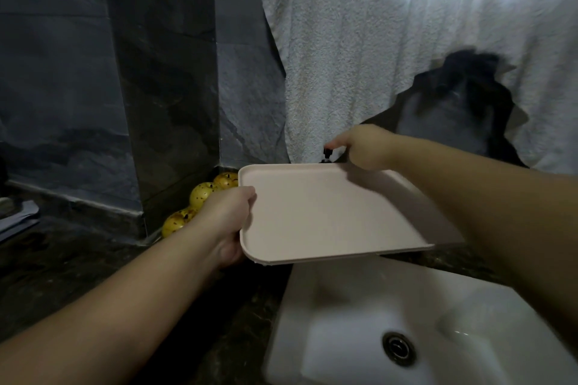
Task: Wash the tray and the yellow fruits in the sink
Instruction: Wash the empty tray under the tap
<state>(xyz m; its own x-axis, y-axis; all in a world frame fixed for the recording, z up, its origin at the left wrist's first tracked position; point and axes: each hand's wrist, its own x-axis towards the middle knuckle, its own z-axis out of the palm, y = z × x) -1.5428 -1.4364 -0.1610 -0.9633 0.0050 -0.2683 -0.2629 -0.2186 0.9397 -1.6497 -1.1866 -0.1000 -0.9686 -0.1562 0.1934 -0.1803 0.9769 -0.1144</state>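
A pale pink tray (322,216) is held level above the back of the white sink (353,322). My left hand (226,222) grips the tray's left edge, thumb on top. My right hand (364,147) reaches past the tray's far edge, and its fingers pinch a small black tap handle (327,154). Three yellow fruits with brown spots (203,194) lie on the dark counter in the corner, just left of the tray and partly behind my left hand.
A white towel (359,40) hangs behind the sink over a mirror. Dark tiled walls (93,87) close the left side. The sink drain (398,347) sits at lower right. A dark marble counter (78,259) runs left of the sink.
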